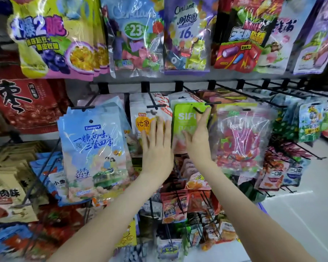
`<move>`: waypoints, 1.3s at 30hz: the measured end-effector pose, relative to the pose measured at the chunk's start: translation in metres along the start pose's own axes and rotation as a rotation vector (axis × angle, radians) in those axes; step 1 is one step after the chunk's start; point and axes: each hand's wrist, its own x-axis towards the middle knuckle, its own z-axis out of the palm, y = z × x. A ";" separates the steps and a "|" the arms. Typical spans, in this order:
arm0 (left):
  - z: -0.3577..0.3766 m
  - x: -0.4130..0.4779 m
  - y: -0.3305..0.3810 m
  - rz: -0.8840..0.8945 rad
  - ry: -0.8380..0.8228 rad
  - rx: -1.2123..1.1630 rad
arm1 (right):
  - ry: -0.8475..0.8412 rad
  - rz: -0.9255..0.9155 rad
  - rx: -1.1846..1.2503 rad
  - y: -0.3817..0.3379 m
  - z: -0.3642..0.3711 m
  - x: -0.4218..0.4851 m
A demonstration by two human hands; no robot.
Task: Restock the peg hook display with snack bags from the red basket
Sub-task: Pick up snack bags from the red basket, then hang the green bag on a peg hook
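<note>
Two bare forearms reach up from the lower edge of the view. The left hand point(157, 146) lies flat, fingers straight and close together, on a white mango snack bag point(142, 121). The right hand point(197, 138) presses straight fingers, thumb spread, against a green snack bag point(180, 118) at the tip of a black peg hook point(197, 110). This is in the middle row of the peg hook display point(195, 85), just beside a clear bag of red sweets point(240, 140). Larger candy bags point(136, 35) hang above.

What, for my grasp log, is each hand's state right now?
Left hand: open, flat on the white mango bag.
Right hand: open, flat against the green bag.
</note>
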 end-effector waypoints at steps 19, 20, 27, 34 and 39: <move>0.130 -0.391 0.080 -0.270 -0.639 -0.236 | -0.694 -0.103 -0.175 0.190 -0.053 -0.358; 0.151 -0.427 0.078 -0.265 -0.718 -0.237 | -0.781 -0.044 -0.216 0.222 -0.057 -0.396; 0.349 -0.632 0.071 -0.379 -1.131 -0.168 | -1.377 0.159 -0.696 0.453 -0.060 -0.641; 0.556 -0.741 0.081 -0.560 -1.280 -0.102 | -1.479 0.055 -0.919 0.642 -0.013 -0.769; 0.652 -0.767 0.075 -0.766 -1.309 -0.152 | -1.508 -0.198 -1.028 0.711 0.036 -0.791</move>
